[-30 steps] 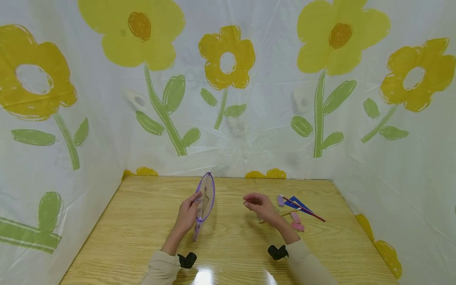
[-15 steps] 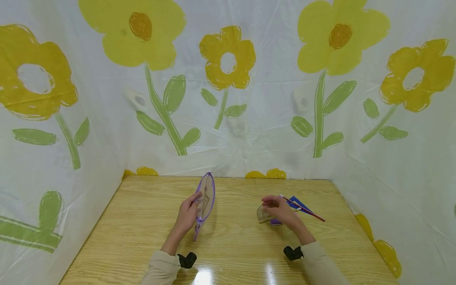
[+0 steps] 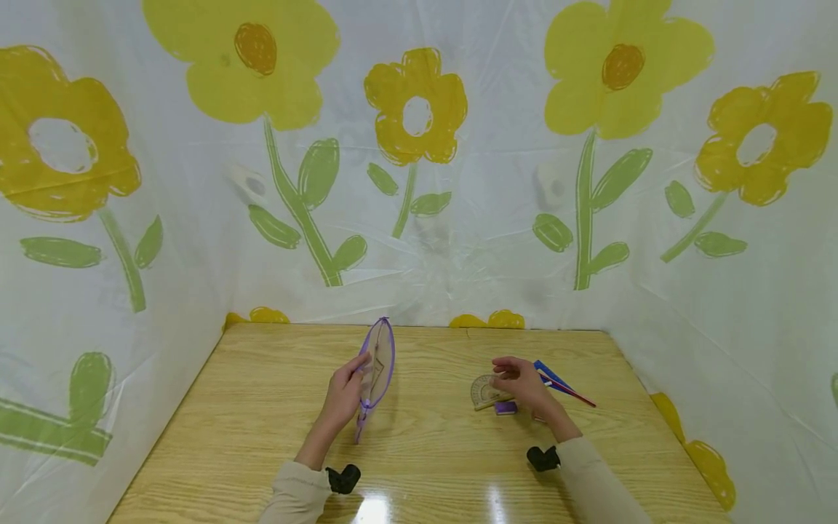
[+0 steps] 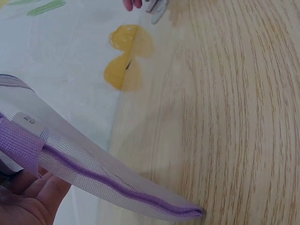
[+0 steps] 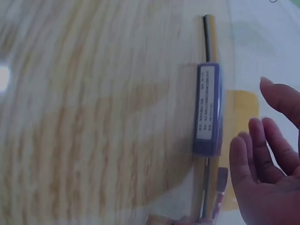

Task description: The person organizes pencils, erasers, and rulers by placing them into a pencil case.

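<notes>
In the head view my left hand (image 3: 345, 393) grips a see-through mesh pouch (image 3: 383, 356) with purple edging, its mouth parted. The left wrist view shows the pouch's long purple seam (image 4: 122, 188) and my fingers behind it. My right hand (image 3: 532, 389) hovers over a group of stationery, fingers loosely bent and nothing between them. By its fingertips lies a clear protractor (image 3: 483, 391) with a yellow pencil (image 3: 485, 406). A purple block with a printed label (image 5: 206, 108) lies near the pencil. The hand and wrist hide some of the group.
Beyond the right hand lie a blue set square (image 3: 548, 371) and a red pencil (image 3: 584, 399). The wood-grain table (image 3: 262, 422) is bounded by flower-printed white sheeting (image 3: 419, 284) at the back and sides.
My right hand has moved rightward from the middle of the table to above the stationery, uncovering the protractor and purple block. The left hand and pouch have stayed in place.
</notes>
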`<action>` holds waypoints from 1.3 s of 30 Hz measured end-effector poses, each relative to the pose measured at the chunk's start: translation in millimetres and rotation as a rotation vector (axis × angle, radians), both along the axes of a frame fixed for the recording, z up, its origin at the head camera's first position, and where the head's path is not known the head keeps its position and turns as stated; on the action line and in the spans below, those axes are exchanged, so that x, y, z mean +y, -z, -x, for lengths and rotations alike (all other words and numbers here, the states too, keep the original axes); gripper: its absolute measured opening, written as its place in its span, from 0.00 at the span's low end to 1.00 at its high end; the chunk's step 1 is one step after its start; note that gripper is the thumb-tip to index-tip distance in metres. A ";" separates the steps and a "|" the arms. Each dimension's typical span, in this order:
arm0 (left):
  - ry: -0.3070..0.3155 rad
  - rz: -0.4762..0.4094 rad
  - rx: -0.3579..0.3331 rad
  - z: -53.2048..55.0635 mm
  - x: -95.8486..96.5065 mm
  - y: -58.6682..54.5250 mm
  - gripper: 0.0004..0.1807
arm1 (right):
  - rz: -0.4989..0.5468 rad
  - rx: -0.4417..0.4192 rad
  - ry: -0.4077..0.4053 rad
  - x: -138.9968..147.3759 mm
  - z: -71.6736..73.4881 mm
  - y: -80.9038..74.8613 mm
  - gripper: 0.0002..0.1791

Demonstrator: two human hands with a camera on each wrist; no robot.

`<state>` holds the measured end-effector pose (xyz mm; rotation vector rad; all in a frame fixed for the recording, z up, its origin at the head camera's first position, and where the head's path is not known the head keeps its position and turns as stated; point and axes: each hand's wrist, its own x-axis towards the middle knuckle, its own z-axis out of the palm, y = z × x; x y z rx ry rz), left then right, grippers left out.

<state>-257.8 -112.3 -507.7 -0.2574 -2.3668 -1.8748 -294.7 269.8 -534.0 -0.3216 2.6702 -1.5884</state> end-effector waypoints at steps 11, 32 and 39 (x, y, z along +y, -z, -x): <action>0.013 -0.013 -0.003 -1.1 0.2 -2.8 0.25 | -0.128 -0.041 0.013 1.7 6.1 4.6 0.29; 0.008 -0.035 -0.012 -1.8 1.2 -3.6 0.24 | -0.400 -0.027 -0.056 -11.7 9.8 -5.9 0.32; 0.017 -0.045 -0.014 1.8 -0.2 1.1 0.25 | -0.416 -0.026 -0.075 -12.1 13.3 -4.3 0.29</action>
